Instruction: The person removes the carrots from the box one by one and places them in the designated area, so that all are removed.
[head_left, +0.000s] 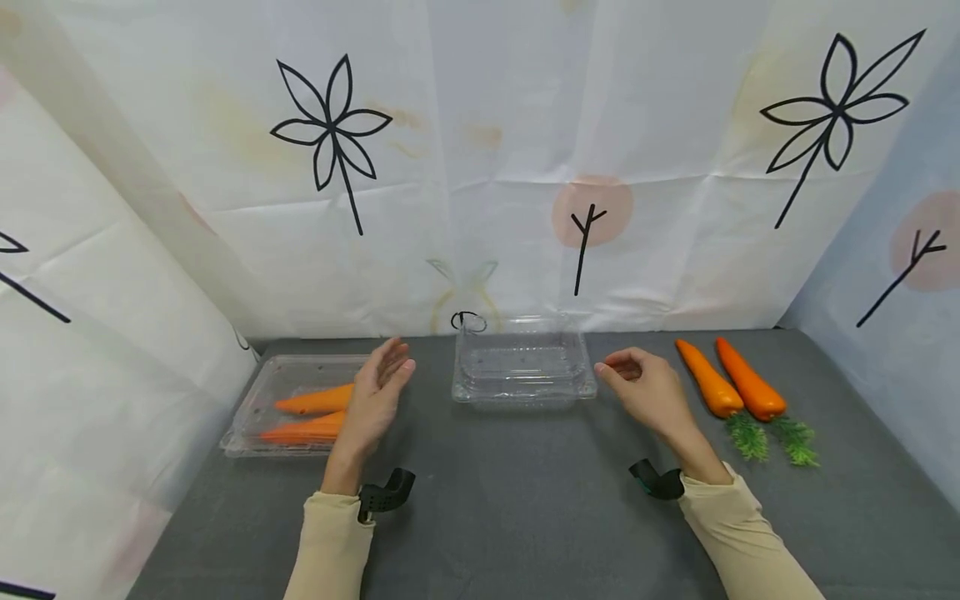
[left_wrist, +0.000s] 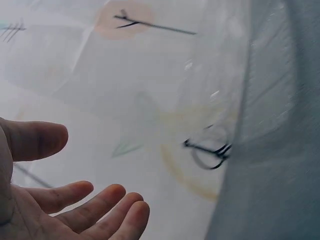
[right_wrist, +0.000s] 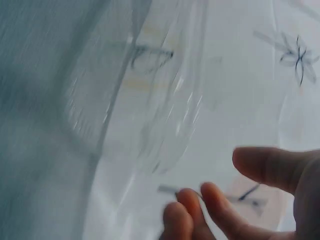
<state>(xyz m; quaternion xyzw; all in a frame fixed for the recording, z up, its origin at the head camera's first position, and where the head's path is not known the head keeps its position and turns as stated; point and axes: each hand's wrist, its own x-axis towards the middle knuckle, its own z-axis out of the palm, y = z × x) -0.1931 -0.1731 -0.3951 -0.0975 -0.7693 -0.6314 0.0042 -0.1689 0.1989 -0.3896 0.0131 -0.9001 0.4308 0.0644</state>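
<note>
A clear plastic clamshell box [head_left: 525,385] stands at the back middle of the table, between my two hands. My left hand [head_left: 375,396] hovers to its left with fingers extended and holds nothing; in the left wrist view its fingers [left_wrist: 95,212] are spread from the thumb. Just right of the box, my right hand [head_left: 643,390] is held with loosely bent fingers and a gap to the thumb; nothing shows between them. Left of my left hand lies another clear plastic box [head_left: 258,400] with orange carrots [head_left: 307,429] in it, partly hidden by that hand.
Two more carrots with green tops, one [head_left: 708,379] beside the other [head_left: 752,383], lie on the grey table [head_left: 495,517] at right. A white patterned cloth [head_left: 480,150] hangs behind the table and along its sides.
</note>
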